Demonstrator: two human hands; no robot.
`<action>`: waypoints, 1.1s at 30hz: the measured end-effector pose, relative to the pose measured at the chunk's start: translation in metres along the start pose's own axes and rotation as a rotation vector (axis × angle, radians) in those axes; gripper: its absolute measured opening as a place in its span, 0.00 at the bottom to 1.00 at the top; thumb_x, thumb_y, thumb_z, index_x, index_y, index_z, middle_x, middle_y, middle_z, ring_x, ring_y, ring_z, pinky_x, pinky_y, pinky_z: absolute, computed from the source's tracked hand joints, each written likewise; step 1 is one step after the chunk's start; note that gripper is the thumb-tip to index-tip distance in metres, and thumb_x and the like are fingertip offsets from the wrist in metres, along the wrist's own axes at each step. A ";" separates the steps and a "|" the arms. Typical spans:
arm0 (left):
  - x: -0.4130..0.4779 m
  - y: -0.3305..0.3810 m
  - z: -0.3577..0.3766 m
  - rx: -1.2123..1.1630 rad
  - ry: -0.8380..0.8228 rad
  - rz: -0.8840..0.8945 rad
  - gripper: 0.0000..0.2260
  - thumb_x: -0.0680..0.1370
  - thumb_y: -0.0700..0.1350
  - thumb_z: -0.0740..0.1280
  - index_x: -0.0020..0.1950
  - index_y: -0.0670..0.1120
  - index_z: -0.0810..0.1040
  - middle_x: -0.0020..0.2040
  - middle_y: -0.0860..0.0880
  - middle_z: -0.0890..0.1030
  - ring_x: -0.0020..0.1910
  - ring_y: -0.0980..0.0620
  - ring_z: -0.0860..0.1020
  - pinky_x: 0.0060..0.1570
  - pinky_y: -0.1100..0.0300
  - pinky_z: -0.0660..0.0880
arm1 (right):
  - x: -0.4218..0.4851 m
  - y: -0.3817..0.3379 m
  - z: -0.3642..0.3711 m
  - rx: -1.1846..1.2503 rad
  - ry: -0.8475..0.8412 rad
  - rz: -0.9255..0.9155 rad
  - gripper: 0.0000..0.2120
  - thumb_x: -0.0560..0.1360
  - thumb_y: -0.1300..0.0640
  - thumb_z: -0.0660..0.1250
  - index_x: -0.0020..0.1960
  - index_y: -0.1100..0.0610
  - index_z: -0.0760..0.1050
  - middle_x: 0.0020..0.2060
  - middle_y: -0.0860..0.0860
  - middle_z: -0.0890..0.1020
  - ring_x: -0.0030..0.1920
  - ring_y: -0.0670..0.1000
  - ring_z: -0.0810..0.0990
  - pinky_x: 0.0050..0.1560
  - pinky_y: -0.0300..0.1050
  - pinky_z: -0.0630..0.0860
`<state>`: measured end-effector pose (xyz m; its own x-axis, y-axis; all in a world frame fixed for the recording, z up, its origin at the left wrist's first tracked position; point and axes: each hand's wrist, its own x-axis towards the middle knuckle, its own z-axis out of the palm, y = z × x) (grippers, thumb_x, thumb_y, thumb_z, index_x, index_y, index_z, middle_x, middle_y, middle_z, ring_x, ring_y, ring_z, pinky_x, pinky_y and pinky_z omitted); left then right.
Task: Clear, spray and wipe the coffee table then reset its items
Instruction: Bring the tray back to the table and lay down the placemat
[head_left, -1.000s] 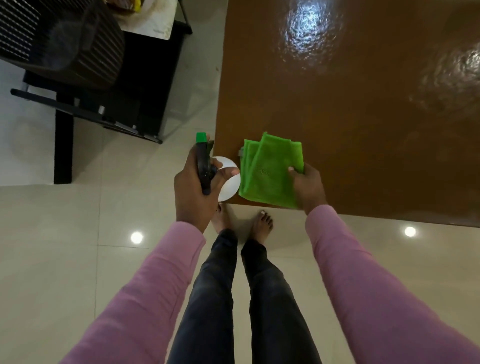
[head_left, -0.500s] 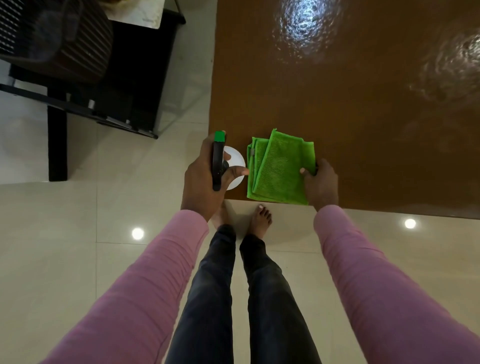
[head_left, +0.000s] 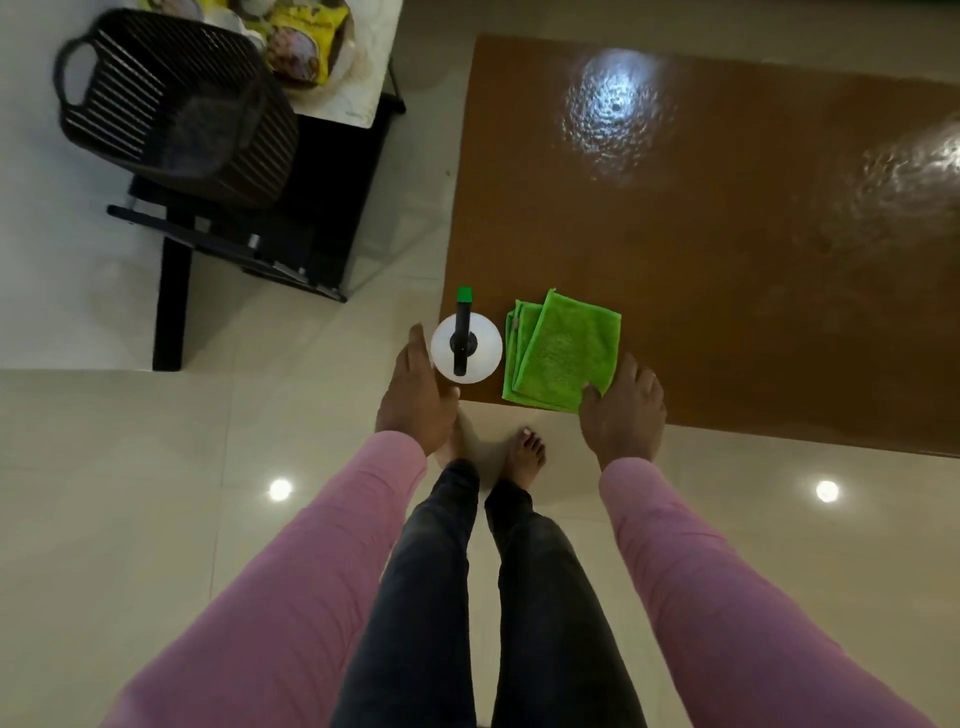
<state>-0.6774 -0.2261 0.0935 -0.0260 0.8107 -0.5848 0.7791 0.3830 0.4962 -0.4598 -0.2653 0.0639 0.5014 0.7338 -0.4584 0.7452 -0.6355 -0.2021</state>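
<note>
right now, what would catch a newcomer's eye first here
The bright green folded cloth stands out first, at the near left corner of the glossy brown coffee table, with the right hand touching its near corner. Just left of it stands a white spray bottle, the left hand open beside it.

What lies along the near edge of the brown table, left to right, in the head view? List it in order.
left hand → spray bottle → green cloth → right hand, its fingers resting on the cloth's near right corner.
</note>
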 end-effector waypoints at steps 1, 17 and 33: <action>-0.011 0.003 -0.004 0.010 -0.006 0.002 0.41 0.77 0.40 0.69 0.80 0.48 0.45 0.79 0.46 0.57 0.74 0.41 0.64 0.69 0.47 0.65 | -0.012 -0.003 -0.005 -0.007 -0.015 -0.046 0.29 0.77 0.50 0.64 0.73 0.58 0.60 0.70 0.59 0.68 0.72 0.61 0.62 0.70 0.59 0.63; -0.106 0.058 -0.070 0.349 0.158 0.168 0.32 0.83 0.58 0.52 0.80 0.47 0.40 0.81 0.45 0.43 0.80 0.44 0.44 0.78 0.48 0.47 | -0.112 -0.065 -0.094 -0.058 0.031 -0.341 0.33 0.79 0.46 0.58 0.78 0.55 0.50 0.78 0.56 0.51 0.77 0.60 0.44 0.76 0.57 0.46; -0.089 0.004 -0.189 0.382 0.248 0.172 0.31 0.82 0.60 0.48 0.80 0.50 0.39 0.80 0.46 0.40 0.79 0.42 0.41 0.77 0.45 0.44 | -0.140 -0.191 -0.109 -0.105 0.165 -0.466 0.32 0.79 0.47 0.58 0.78 0.55 0.50 0.78 0.55 0.49 0.77 0.58 0.42 0.76 0.55 0.46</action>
<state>-0.7906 -0.2127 0.2688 0.0110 0.9469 -0.3214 0.9582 0.0820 0.2742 -0.6250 -0.2205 0.2614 0.1613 0.9674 -0.1954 0.9425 -0.2098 -0.2604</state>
